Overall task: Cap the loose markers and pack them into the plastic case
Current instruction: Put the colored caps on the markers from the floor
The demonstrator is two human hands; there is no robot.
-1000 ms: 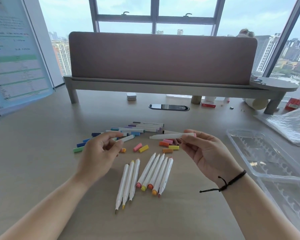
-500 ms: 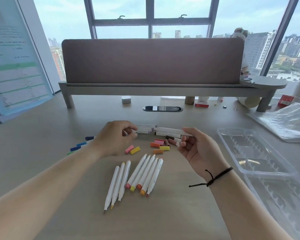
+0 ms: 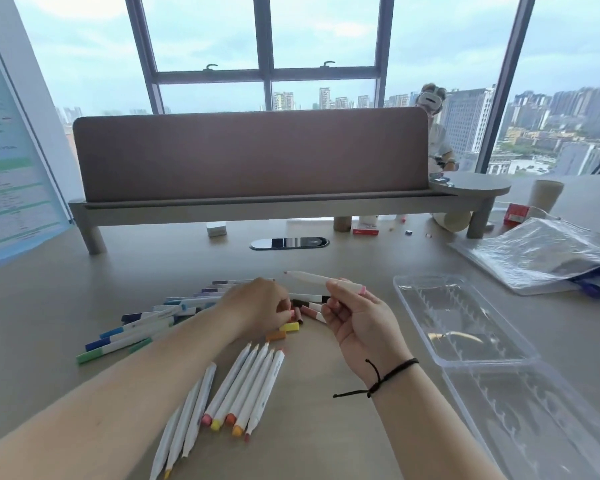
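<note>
My right hand [image 3: 357, 317] grips a white marker [image 3: 321, 279] with a pink end, held level above the desk with its bare tip pointing left. My left hand [image 3: 260, 306] is curled over the loose caps, its fingertips pinching a small pink cap [image 3: 291, 312]. A yellow cap [image 3: 289, 327] and an orange cap [image 3: 276, 336] lie just beside it. Several uncapped white markers [image 3: 246, 389] lie in front of me. Capped blue, green and purple markers [image 3: 136, 336] lie in a row at the left. The clear plastic case [image 3: 465, 355] stands open at the right.
The case's clear lid [image 3: 534, 420] lies hinged toward me at the right edge. A crinkled plastic bag [image 3: 541, 254] sits at the back right. A raised shelf with a brown divider [image 3: 250, 157] spans the back. A poster board [image 3: 11, 188] leans at the left.
My left hand moved right from the capped markers down onto the loose caps. My right hand kept hold of the white marker. The camera tilted up.
</note>
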